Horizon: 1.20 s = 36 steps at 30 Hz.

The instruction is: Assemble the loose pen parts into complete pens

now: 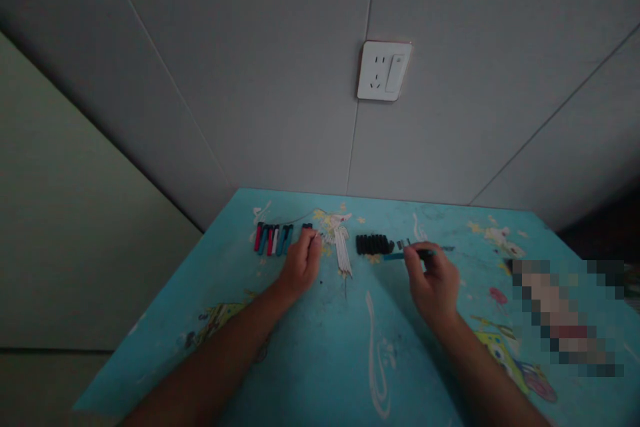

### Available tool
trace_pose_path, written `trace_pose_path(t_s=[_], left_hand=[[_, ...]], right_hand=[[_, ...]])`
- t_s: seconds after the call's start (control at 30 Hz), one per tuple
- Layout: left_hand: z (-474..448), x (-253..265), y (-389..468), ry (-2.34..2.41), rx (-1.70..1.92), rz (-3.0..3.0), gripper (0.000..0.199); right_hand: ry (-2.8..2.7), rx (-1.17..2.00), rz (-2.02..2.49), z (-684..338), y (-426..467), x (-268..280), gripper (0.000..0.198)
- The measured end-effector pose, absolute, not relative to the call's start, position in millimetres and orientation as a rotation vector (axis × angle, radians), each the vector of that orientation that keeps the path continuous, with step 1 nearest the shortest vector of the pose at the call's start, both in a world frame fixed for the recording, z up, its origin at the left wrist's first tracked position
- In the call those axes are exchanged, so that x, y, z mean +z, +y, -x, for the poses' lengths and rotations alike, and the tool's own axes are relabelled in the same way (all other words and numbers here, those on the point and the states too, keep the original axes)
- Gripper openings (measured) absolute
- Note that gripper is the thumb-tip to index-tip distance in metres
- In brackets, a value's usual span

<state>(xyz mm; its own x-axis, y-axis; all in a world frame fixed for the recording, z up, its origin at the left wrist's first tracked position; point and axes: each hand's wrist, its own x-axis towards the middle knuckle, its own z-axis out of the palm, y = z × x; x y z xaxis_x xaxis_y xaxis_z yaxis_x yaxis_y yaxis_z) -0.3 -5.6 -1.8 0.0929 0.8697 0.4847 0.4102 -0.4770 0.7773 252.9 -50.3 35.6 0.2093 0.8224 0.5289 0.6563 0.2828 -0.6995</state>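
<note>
Pinching a blue pen [393,257] near short black tubes [373,244] on the worktop [310,353]: right hand [434,283]. Left hand [301,261] curled shut near coloured barrels [277,240], contents can't tell. Pen likely light, stiff, slightly slippery; grip mid-length.

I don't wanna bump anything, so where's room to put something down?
There's bare blue table between the left forearm and right forearm, nearer the camera than the white sticks. Another patch lies between left forearm and left table edge. Farther back is crowded: coloured sticks by the left hand, black pieces by the right hand.
</note>
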Motion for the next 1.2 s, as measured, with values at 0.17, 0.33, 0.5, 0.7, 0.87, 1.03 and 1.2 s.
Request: trace_pose_path(t_s=[0.17,0.33,0.5,0.7,0.87,1.03,1.2], left_hand=[[1.4,3.0,1.3,1.443,1.288,-2.017,0.017],[6.2,1.6,9.0,1.645,1.135,-2.186,0.016],[5.8,-9.6,10.1,1.838,0.754,-2.414,0.009],[1.3,-18.1,11.8,1.835,0.558,-2.465,0.008],[2.4,-23.7,16.5,1.852,0.592,-2.468,0.008],[6.4,-20.8,17.1,1.887,0.625,-2.427,0.012],[2.6,-8.3,5.9,1.640,0.776,-2.482,0.015]], right_hand=[[-1.329,0.561,1.424,-249.6,-42.3,29.5,0.036],[-1.185,0.948,1.362,-252.0,-32.1,21.1,0.040],[-1.187,1.183,1.306,-240.6,-32.3,12.7,0.038],[-1.251,1.228,1.313,-234.9,-35.3,7.0,0.037],[-1.297,1.208,1.317,-237.0,-34.7,6.9,0.037],[-1.319,1.196,1.317,-236.8,-35.0,8.3,0.035],[-1.301,1.240,1.308,-237.7,-34.8,4.4,0.035]])
